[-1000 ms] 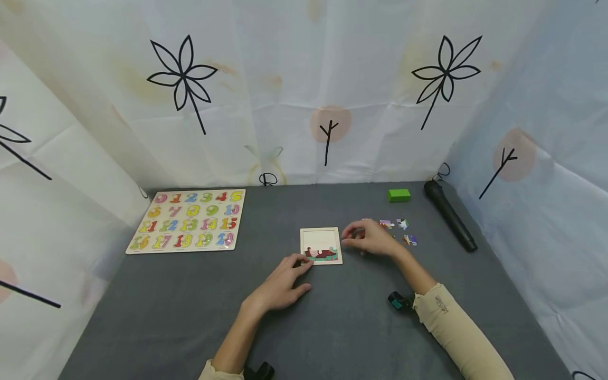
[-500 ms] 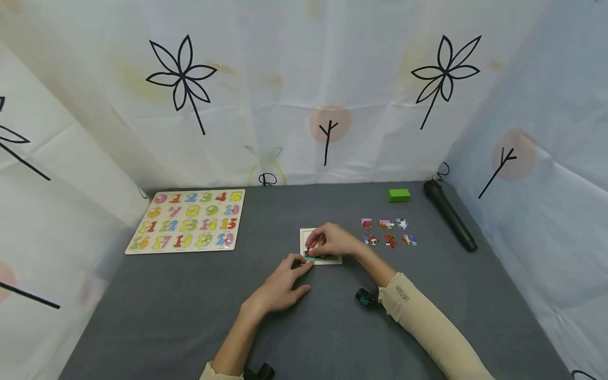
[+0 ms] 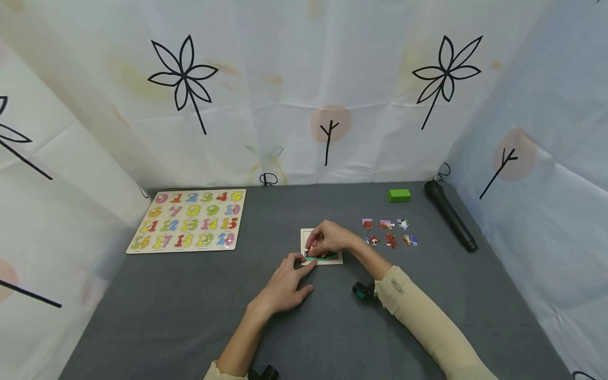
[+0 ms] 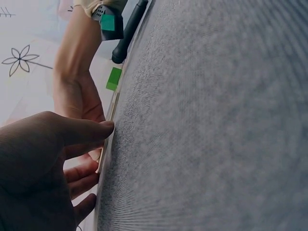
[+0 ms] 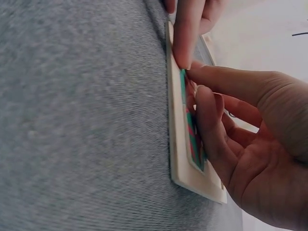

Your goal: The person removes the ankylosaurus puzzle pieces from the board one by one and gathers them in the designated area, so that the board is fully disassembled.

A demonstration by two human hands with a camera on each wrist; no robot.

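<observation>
A small wooden puzzle frame [image 3: 339,261] lies on the grey cloth, with a strip of green and brown jigsaw pieces [image 5: 192,139] along its near side. My right hand [image 3: 329,237] is over the frame, and its thumb and forefinger pinch a brown puzzle piece [image 5: 190,95] low against the fitted pieces; the fingers hide most of it. At the frame's near left corner, my left hand [image 3: 283,285] rests with extended fingers touching the rim. In the left wrist view, the left thumb [image 4: 91,131] lies along the frame's edge.
Several loose jigsaw pieces [image 3: 391,240] lie in two rows right of the frame. Behind them sits a green block [image 3: 399,196], and a black microphone-like stick [image 3: 450,215] lies further right. A number board [image 3: 187,221] is at the left back. White curtains [image 3: 266,105] enclose the table.
My right hand has come left from beside the loose pieces to over the frame, then stayed there with its fingertips low. The left hand has barely moved at the frame's corner.
</observation>
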